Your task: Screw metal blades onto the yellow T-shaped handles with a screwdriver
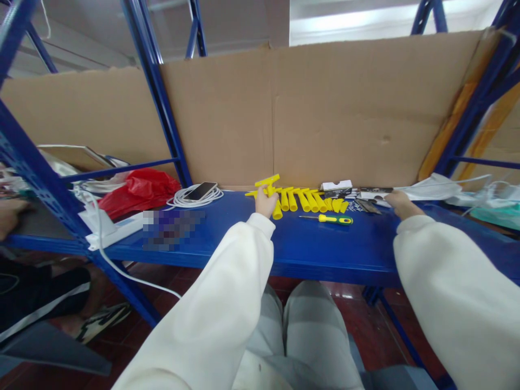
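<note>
My left hand [265, 202] is closed around a yellow T-shaped plastic scraper handle [268, 181], its crossbar tilted up above my fingers. To its right, several similar yellow handles [303, 200] lie in a row on the blue shelf, with smaller yellow plastic pieces [336, 205] at the row's end. A yellow-and-green screwdriver [335, 219] rests in front of them, its tip pointing left. Over on the right, my right hand [400, 203] reaches with its fingers drawn together to a flat black-and-white packet [376, 193]; what they pinch is too small to make out. Dark metal blades [368, 206] lie just left of that hand.
A small white box [336, 186] stands against the cardboard back panel [325, 119]. Leftward are a phone [202, 190] on a coiled white cable [179, 200], a red bag [142, 189] and a white power strip [122, 227]. Blue posts [158, 92] frame the shelf. Another person sits at far left.
</note>
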{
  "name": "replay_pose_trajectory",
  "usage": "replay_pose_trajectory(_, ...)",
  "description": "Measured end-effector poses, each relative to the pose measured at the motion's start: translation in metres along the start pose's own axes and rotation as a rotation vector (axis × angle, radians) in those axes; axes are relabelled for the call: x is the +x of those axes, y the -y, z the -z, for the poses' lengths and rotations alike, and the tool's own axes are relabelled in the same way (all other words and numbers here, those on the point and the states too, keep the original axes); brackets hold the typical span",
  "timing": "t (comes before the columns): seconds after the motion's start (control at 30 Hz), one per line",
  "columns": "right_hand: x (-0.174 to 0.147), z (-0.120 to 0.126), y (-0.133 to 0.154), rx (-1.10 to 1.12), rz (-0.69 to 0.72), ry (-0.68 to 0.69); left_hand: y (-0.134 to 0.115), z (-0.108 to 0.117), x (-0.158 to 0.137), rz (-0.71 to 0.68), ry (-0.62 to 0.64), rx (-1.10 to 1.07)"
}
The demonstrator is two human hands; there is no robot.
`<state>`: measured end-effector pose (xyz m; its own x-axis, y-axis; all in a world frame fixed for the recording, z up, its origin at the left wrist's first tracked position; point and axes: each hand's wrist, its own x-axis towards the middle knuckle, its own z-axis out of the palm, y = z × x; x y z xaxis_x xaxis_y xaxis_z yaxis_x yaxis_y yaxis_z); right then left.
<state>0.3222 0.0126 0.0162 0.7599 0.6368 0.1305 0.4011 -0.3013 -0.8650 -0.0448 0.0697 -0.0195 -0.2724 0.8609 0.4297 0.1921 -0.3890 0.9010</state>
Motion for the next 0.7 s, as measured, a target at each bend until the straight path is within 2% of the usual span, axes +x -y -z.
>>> replay_pose_trajectory(0.13, 0.004, -0.009, 0.001, -0.027, 0.065, -0.038, -0.007, 0.001, -0.004, 0.085, -0.004, -0.019)
replay_pose_trajectory(0.23, 0.001, -0.015, 0.015, 0.012, 0.139, -0.051, -0.010, 0.001, -0.005, 0.102, 0.001, -0.033)
replay_pose_trajectory(0.33, -0.013, -0.024, 0.037, 0.108, 0.224, -0.059, -0.010, 0.002, -0.004, 0.116, 0.014, -0.044)
replay_pose_trajectory(0.37, -0.020, -0.028, 0.044, 0.217, 0.262, -0.044, -0.011, 0.002, -0.003, 0.118, 0.012, -0.047)
replay_pose_trajectory(0.43, -0.039, -0.037, 0.055, 0.367, 0.339, 0.140, -0.014, 0.004, -0.002, 0.125, 0.004, -0.054)
replay_pose_trajectory(0.5, -0.060, -0.046, 0.058, 0.353, 0.479, 0.314, -0.019, 0.005, -0.004, 0.138, 0.004, -0.066)
replay_pose_trajectory(0.6, -0.085, -0.056, 0.051, 0.052, 0.781, 0.547, -0.028, 0.007, -0.009, 0.178, 0.009, -0.132)
replay_pose_trajectory(0.7, -0.095, -0.056, 0.041, -0.160, 0.934, 0.589, -0.033, 0.007, -0.014, 0.231, 0.070, -0.247)
